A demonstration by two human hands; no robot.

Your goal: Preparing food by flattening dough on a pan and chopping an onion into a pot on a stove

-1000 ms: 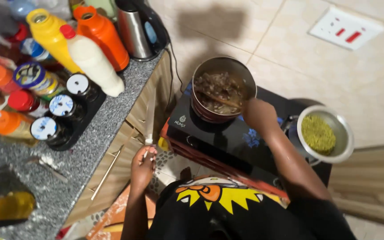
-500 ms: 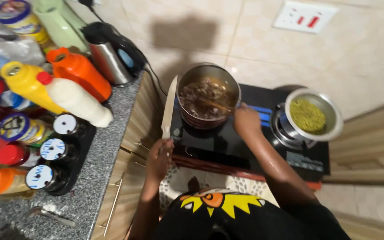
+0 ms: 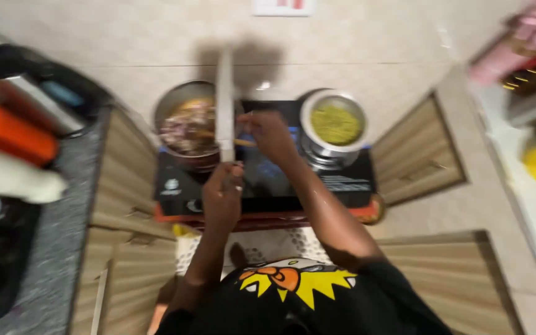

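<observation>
The frame is blurred by motion, so fine detail is soft. Near the centre, the left hand (image 3: 223, 193) is gripping the handle of a large knife (image 3: 224, 105), fingers curled fully around it, and the broad pale blade is pointing straight up the frame, standing over the right edge of a steel pot (image 3: 188, 127). That pot is sitting on the left side of a black cooktop (image 3: 262, 180) in the middle of the frame and is holding dark brownish food. Just right of the blade, the right hand (image 3: 269, 133) is pinching a thin wooden stick or spoon handle (image 3: 243, 142), which is running leftward toward the pot; how tightly the fingers are closing on it I cannot tell through the blur. To the right of that hand, a smaller steel pot (image 3: 334, 124) filled with something yellow-green is resting on the right side of the cooktop. At the left edge, a grey speckled counter (image 3: 63, 236) is carrying an orange bottle (image 3: 7, 133), a white bottle (image 3: 13, 180) and a steel kettle with a black top (image 3: 26, 87). Wood-grain cabinet panels (image 3: 128, 180) are flanking the cooktop, and a black shirt with a yellow and orange print (image 3: 293, 285) is filling the bottom centre.
</observation>
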